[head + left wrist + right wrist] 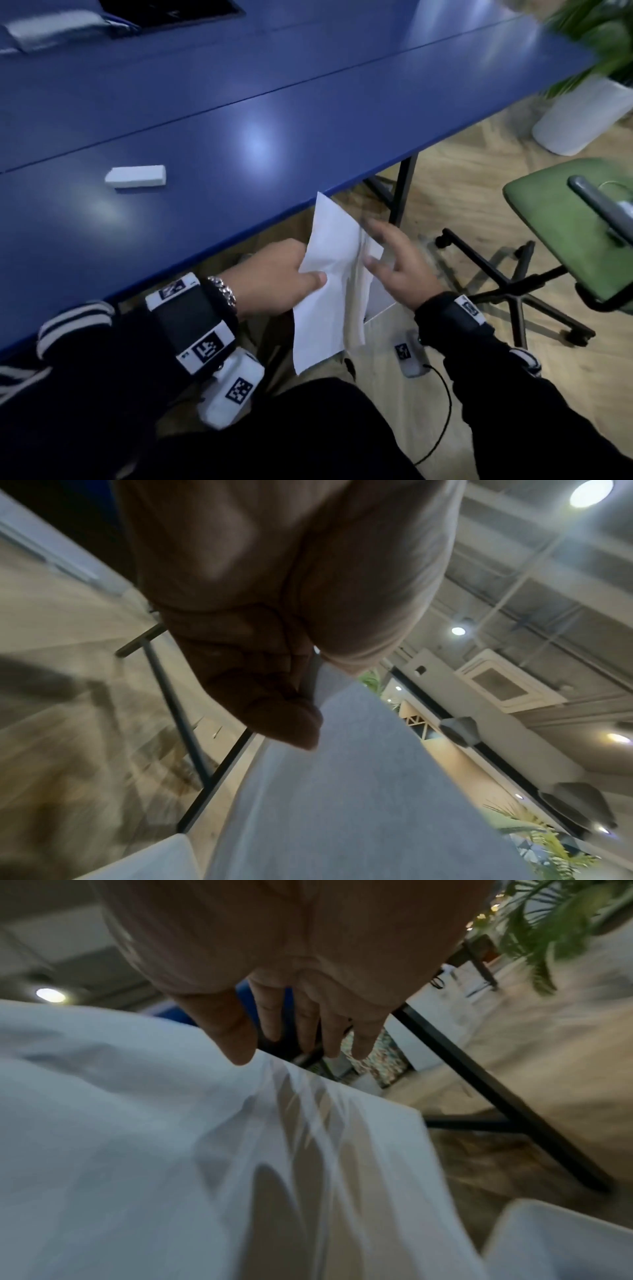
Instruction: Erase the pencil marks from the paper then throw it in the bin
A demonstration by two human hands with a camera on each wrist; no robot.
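**Paper off the surface, bin directly beneath**

While the eraser (135, 176) lies alone on the blue surface (239, 113), I note the paper (329, 281) is off it, held below its near edge. My left hand (274, 274) pinches the sheet at its left margin, thumb on top, fingers curled beneath. My right hand (400, 263) is just right of the sheet, fingers (375, 229) spread and relaxed, gripping nothing; whether they touch the paper I cannot tell. The sheet's long axis runs away from me, far corner raised. The white bin (380, 301) shows only as a rim, under the paper's right edge. Judgement: erasing looks finished; the left hand is nearer and need only lower and release.
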